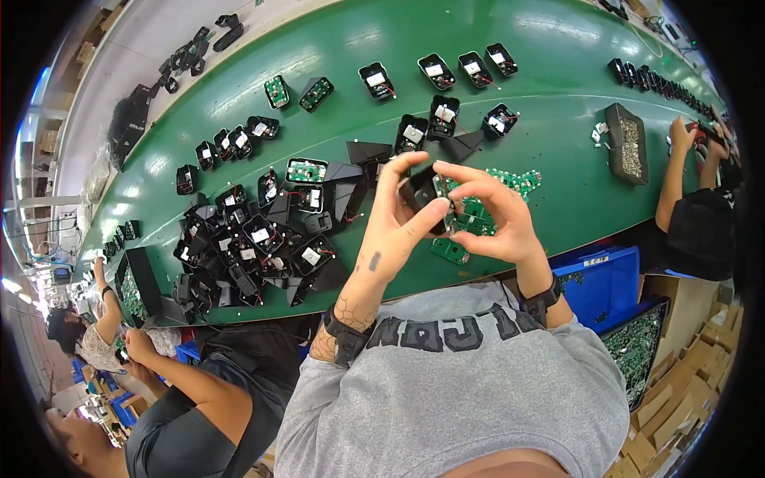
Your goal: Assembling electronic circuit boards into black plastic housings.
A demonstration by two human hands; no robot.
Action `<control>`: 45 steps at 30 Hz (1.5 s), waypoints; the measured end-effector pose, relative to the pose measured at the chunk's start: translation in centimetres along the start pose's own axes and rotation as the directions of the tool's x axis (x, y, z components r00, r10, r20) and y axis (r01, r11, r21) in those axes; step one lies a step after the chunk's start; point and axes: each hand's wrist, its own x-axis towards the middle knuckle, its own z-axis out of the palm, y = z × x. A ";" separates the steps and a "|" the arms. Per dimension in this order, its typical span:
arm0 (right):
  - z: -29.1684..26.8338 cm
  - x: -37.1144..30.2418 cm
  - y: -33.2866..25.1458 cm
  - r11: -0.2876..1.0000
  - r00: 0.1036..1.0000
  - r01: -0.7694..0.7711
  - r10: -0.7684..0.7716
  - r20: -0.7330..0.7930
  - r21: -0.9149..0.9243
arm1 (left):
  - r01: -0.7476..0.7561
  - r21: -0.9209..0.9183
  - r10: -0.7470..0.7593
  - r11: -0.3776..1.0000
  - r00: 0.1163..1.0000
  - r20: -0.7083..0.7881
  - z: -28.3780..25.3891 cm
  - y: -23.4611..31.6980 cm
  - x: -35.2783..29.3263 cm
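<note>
Over the near edge of the table, my left hand (389, 219) grips a small black plastic housing (419, 188) from its left side, thumb across the front. My right hand (508, 219) closes on its right side, fingers and thumb at a circuit board (443, 190) along the housing's open side. The board is seen edge-on and partly covered by my fingers, so I cannot tell how deep it sits. Beneath and beside my right hand lie loose green circuit boards (519, 183). Just beyond my left hand stands an open black housing (412, 132) with wires inside.
A heap of black housings (243, 253) covers the table on my left. More open housings (376, 81) stand in a row farther back. At right are a box of small metal parts (612, 127) and a blue bin (629, 259). Co-workers sit on both sides.
</note>
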 end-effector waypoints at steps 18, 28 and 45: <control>2.0 -0.1 0.5 0.971 0.819 -0.167 0.233 -0.525 0.170 | 0.118 0.092 -0.115 0.989 0.993 -0.038 -0.1 -1.5 0.9; 0.8 0.2 0.3 0.942 0.932 -0.105 -0.018 -0.361 -0.318 | -0.078 -0.051 0.074 0.996 0.994 -0.085 0.5 -1.9 1.1; 1.6 0.6 0.5 0.966 0.864 -0.227 0.259 -0.431 0.125 | -0.476 0.335 0.542 0.813 0.829 -0.136 0.9 -4.5 2.1</control>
